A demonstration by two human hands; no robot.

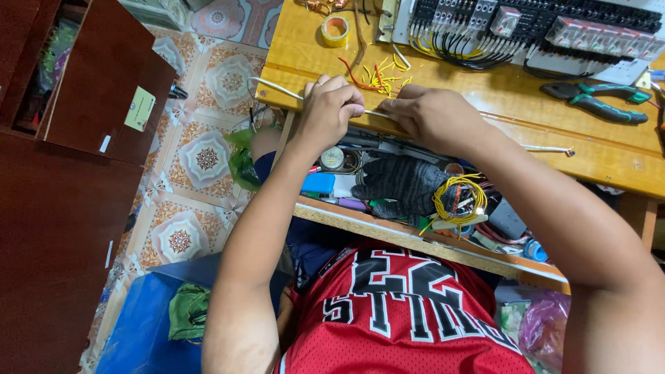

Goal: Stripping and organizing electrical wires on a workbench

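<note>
Pinching a thin white wire (277,86) between them, left hand (331,107) and right hand (431,118) nearly touch.

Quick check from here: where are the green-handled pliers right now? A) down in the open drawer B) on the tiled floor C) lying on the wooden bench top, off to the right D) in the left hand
C: the green-handled pliers lie on the wooden bench top, apart from both hands.

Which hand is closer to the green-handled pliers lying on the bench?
The right hand. It grips the thin white wire at the bench's front edge, with the green-handled pliers farther to its right. The left hand sits beyond it, farther from them.
</note>
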